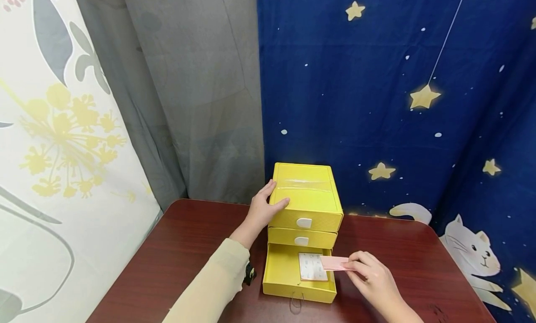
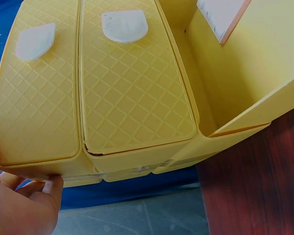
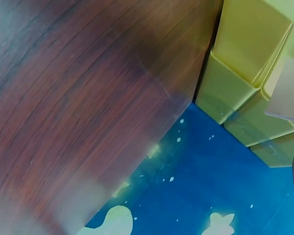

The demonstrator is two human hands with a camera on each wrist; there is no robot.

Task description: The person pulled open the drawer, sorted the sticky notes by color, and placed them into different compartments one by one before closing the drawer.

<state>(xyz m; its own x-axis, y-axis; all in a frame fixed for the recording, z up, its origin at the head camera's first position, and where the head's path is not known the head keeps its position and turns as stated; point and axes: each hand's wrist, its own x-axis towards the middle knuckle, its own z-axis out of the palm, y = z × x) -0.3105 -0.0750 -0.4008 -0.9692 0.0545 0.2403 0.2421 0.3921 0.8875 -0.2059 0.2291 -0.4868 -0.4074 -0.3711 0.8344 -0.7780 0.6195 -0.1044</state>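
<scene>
A yellow three-drawer storage box (image 1: 307,192) stands on the table, its bottom drawer (image 1: 278,267) pulled out. My left hand (image 1: 261,206) rests on the box's upper left edge, thumb on the top; its bent fingertips touch the side in the left wrist view. My right hand (image 1: 370,274) pinches a flat pink card (image 1: 333,263) between thumb and fingers, over the drawer's right wall. The card's left end overlaps a white printed notepad (image 1: 311,267) with a pinkish edge, lying in the drawer. In the right wrist view the card (image 3: 288,95) looks pale.
The upper two drawers, with white tabs (image 1: 304,223), are closed. A thin looped cord (image 1: 296,305) hangs at the bottom drawer's front. Something small and dark (image 1: 250,273) shows beside my left sleeve. Behind the dark red table (image 1: 188,244) hang grey and starry blue curtains (image 1: 335,81).
</scene>
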